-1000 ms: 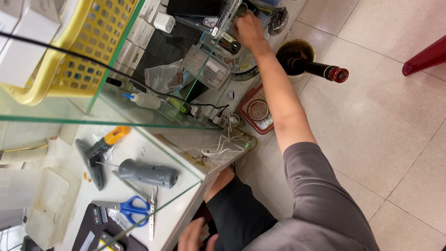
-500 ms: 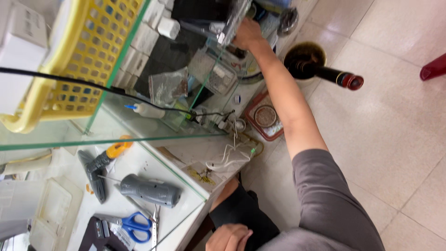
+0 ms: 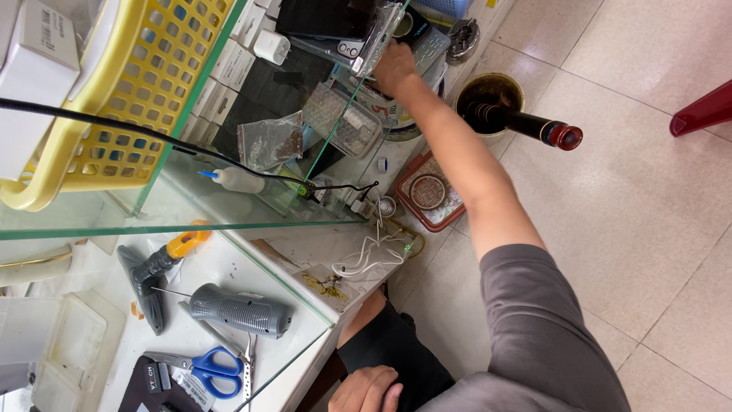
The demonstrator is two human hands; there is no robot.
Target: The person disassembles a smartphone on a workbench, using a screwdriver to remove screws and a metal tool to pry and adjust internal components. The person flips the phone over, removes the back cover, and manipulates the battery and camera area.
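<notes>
My right hand (image 3: 393, 67) is stretched far out to a glass shelf and its fingers curl around a clear plastic packet (image 3: 379, 29) at the shelf's edge. A dark phone-like slab (image 3: 320, 17) lies just beside the packet. My left hand (image 3: 367, 391) rests on my thigh in black shorts at the bottom edge. It holds nothing, its fingers are loosely apart, and it is partly cut off by the frame.
A yellow basket (image 3: 130, 91) stands on the glass counter top (image 3: 229, 221), crossed by a black cable (image 3: 152, 136). Below lie blue scissors (image 3: 217, 370), a grey tool (image 3: 240, 311) and a glue bottle (image 3: 236, 180). On the tiled floor a dark bottle (image 3: 534, 126) sticks out of a pot (image 3: 492, 85), near a red tin (image 3: 428, 191).
My right hand stays at the shelf's edge on the packet. My left hand has shifted along my thigh. The view has drifted slightly.
</notes>
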